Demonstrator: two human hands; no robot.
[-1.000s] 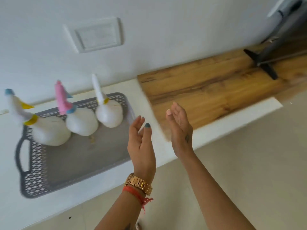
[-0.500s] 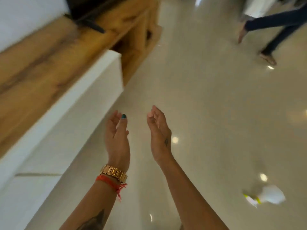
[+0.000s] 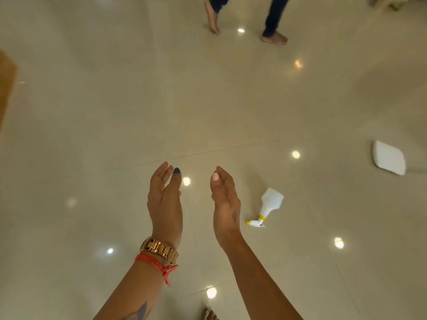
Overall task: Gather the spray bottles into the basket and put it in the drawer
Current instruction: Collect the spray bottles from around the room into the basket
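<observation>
Left hand (image 3: pixel 164 204) and right hand (image 3: pixel 225 204) empty, palms facing, fingers apart, likely readied for pickup. Spray bottle (image 3: pixel 268 206) on its side on floor (image 3: pixel 115 112), near right hand, untouched. Basket, drawer out of view.

The view has swung off the counter to the floor, where 1 spray bottle (image 3: pixel 268 206) now lies nearer.

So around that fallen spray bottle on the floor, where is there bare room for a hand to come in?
Bare glossy tile surrounds the white spray bottle with the yellow collar lying on its side. The gap between it and the right hand is free; so is the floor toward the white square object. Both hands are empty. Nothing crowds it.
</observation>
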